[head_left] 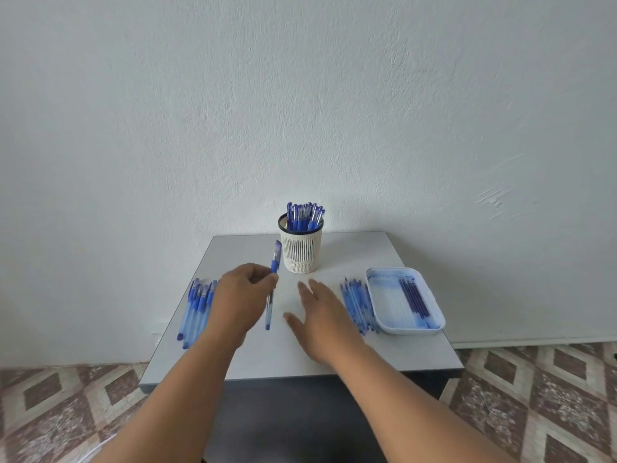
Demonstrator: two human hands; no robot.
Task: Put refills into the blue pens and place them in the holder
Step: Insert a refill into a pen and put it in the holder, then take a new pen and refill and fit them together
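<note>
My left hand [242, 297] pinches a capped blue pen [273, 282] near its grip, with the pen standing almost upright just left of the white slotted holder [301, 250]. Several blue pens [304, 216] stand in that holder at the back of the table. My right hand [322, 312] hovers with fingers spread and holds nothing, between the held pen and a row of pen barrels [357, 304]. A white tray [377, 295] on the right holds a few dark blue refills [414, 297].
Another bunch of blue pens [197, 309] lies on the grey table [300, 355] at the left, partly behind my left hand. The table stands against a pale wall, with patterned floor tiles on both sides.
</note>
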